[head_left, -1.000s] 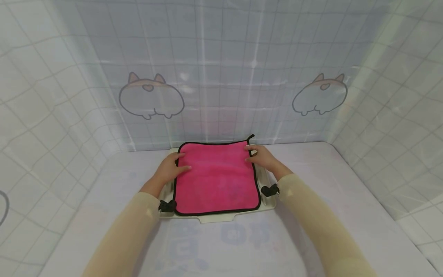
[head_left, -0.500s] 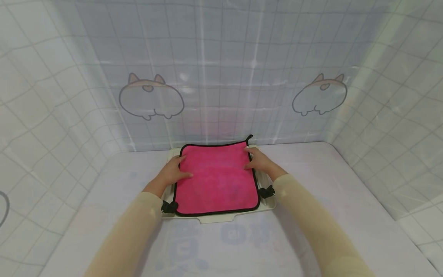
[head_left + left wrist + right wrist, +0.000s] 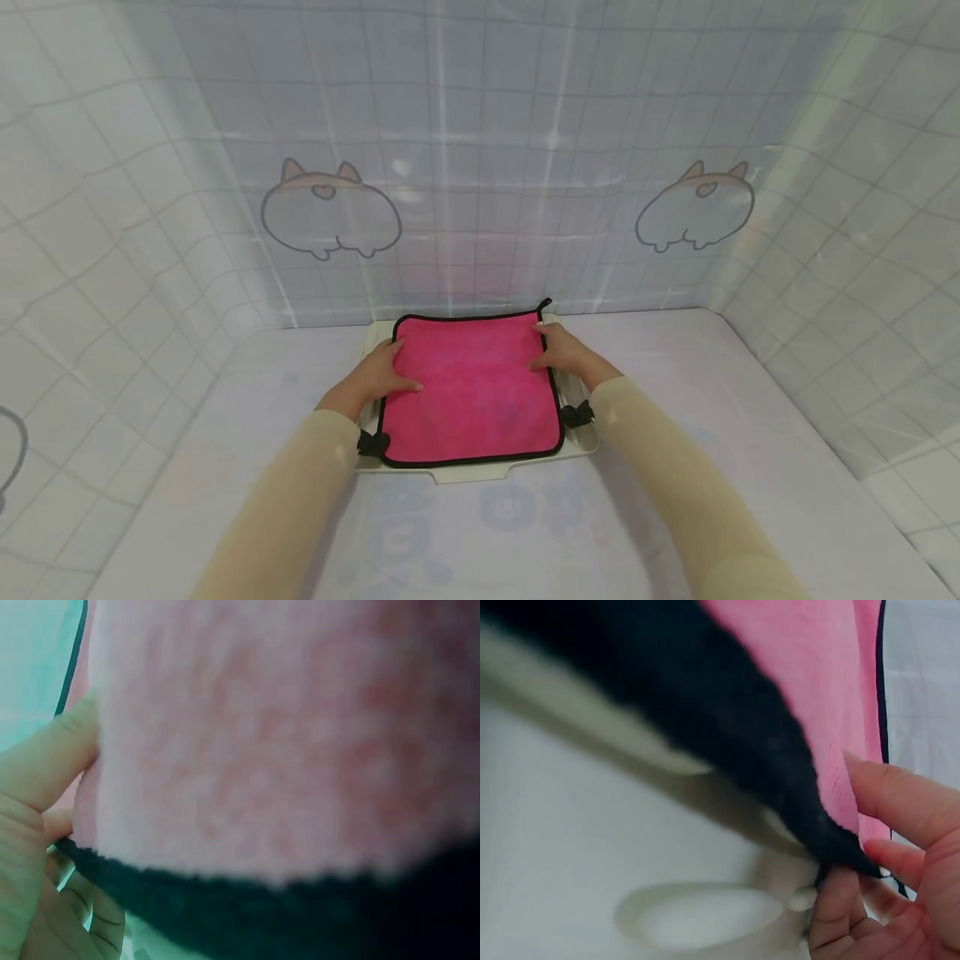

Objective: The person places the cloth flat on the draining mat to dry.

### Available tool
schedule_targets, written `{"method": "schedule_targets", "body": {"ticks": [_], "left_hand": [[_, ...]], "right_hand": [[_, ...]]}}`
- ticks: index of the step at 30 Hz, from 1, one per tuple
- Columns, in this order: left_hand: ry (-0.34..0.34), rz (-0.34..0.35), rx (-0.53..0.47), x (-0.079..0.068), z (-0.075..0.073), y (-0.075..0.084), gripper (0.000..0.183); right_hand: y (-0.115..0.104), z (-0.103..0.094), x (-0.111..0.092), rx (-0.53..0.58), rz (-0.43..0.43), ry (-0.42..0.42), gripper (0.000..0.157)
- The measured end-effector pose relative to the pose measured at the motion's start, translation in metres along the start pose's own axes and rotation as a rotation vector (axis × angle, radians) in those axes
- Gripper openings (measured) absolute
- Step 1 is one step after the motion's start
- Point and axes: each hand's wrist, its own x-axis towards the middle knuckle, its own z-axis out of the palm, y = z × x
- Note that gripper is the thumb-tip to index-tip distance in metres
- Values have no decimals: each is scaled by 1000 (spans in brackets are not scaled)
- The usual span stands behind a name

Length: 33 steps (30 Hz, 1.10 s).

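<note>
A pink cloth [image 3: 472, 392] with black edging is spread over a white tray-like thing [image 3: 471, 475], covering most of it. A small black loop [image 3: 545, 305] sticks out at the cloth's far right corner. My left hand [image 3: 377, 372] pinches its left edge, thumb on the pink face and fingers under the black border [image 3: 180, 896]. On the opposite side my right hand [image 3: 564, 347] grips the other edge. The right wrist view shows that thumb [image 3: 907, 799] on top and curled fingers below the black edging [image 3: 727, 712]. Whatever lies beneath the cloth's middle is hidden.
The tray stands on a pale, faintly printed table [image 3: 667, 392], close to the back wall. A grid-patterned sheet [image 3: 517, 167] with cartoon animal drawings covers the walls on three sides. Black wrist mounts [image 3: 373, 443] hang near the tray's sides.
Both hands have come slightly nearer to me, and the left one has shifted a little to the right. The cloth's far left corner has moved slightly right and nearer with it.
</note>
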Motion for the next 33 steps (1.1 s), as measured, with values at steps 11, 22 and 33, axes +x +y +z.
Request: {"method": "schedule_targets", "body": {"ticks": [11,22,33], "left_hand": [[-53,-46,24,1,-3,3,106],[-62,-104,118,-7,-9,12,103],[-17,-60,210,-23,-16,16,89]], "right_hand": [[3,2,3,17,-10,-19,86],[0,-4,-4,-32,-43,-51,79],[-14,-21,-17,-178,-134,-121,59]]}}
